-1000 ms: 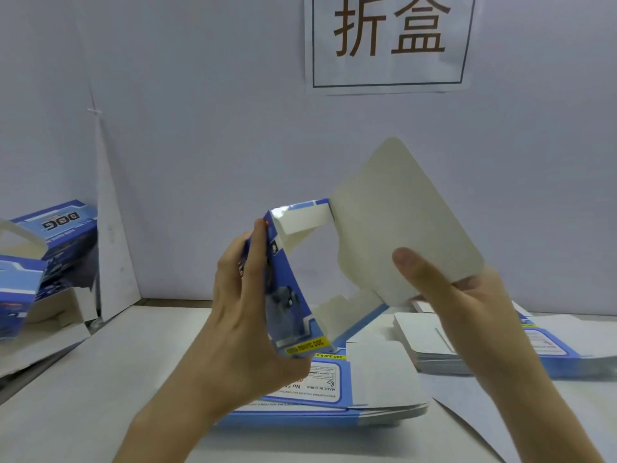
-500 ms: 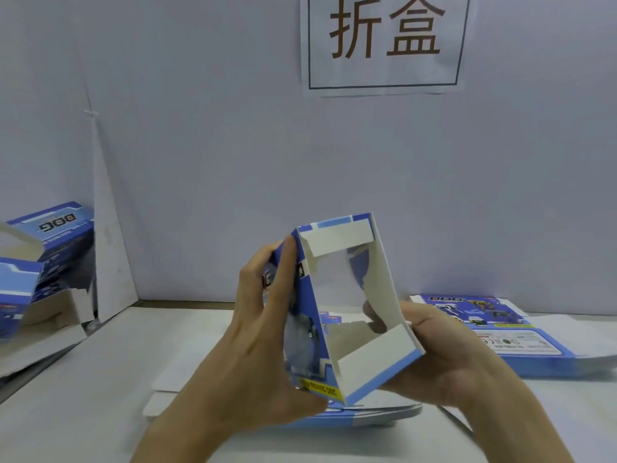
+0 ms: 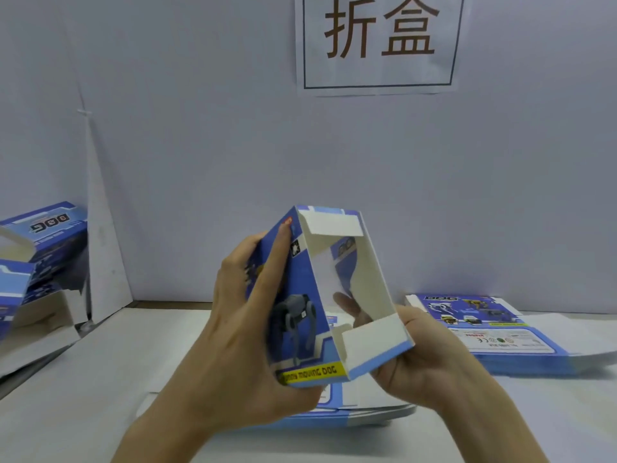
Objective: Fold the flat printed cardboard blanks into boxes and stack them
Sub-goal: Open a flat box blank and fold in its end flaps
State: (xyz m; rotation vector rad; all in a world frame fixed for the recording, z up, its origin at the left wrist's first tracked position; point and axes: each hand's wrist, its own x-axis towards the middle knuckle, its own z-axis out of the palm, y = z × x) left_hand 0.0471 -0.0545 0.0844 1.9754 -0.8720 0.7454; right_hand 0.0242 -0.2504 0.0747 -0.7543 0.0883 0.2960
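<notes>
Head view showed a blue printed cardboard box (image 3: 310, 329) with a grey dog picture held up at the centre of the frame, above the white bench (image 3: 83, 396), tilted, its open white inside facing the camera. The left hand (image 3: 240, 329) gripped the printed side, fingers laid along it and thumb under the yellow strip. The right hand (image 3: 424, 359) clasped the lower right corner, with fingertips (image 3: 344, 304) showing inside the opening. A stack of flat blue blanks (image 3: 374, 414) lay on the bench under the hands, and another flat stack (image 3: 484, 329) lay at right. Folded blue boxes (image 3: 40, 248) were piled at the left edge. A white paper sign (image 3: 379, 41) hung at upper centre.
</notes>
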